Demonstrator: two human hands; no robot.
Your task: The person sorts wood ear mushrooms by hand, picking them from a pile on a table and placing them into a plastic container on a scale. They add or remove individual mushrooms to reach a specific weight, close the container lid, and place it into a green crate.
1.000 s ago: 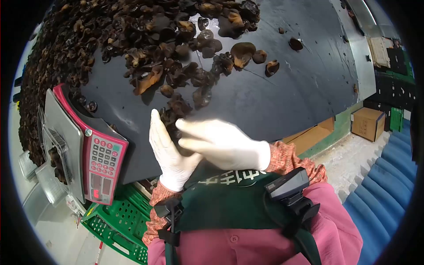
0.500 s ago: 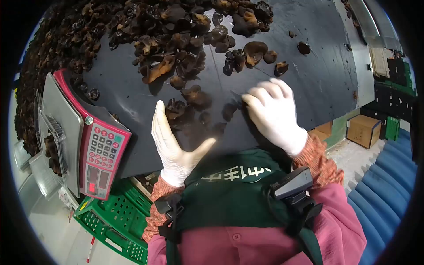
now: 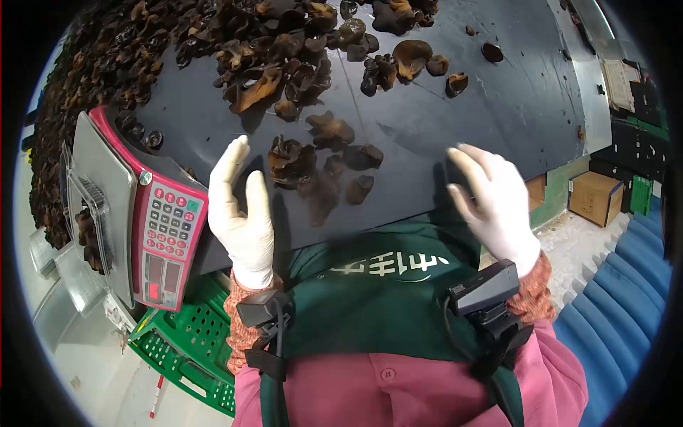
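Note:
My left hand [image 3: 244,217], in a white glove, hovers by the table's near edge with its thumb and fingers apart, holding nothing. Across from it my right hand [image 3: 499,203], gloved too, is held with spread, slightly bent fingers and nothing in them. Between the hands lies a small group of dark brown wood ear mushrooms [image 3: 292,162] on the dark table [image 3: 420,146]; neither hand touches them. A larger heap of wood ear mushrooms [image 3: 277,43] covers the far side. Left of my left hand stands a pink weighing scale [image 3: 165,220].
A clear plastic box [image 3: 92,220] with mushrooms rests on the scale's plate. Below is a green perforated basket [image 3: 192,334]. At right are a cardboard box [image 3: 595,198] and blue ridged material [image 3: 619,306]. Loose mushrooms [image 3: 457,85] dot the table's far right.
My hands have moved apart, left hand leftward and right hand rightward; the right hand's fingers have opened out. The small mushroom group between them now lies more gathered and still.

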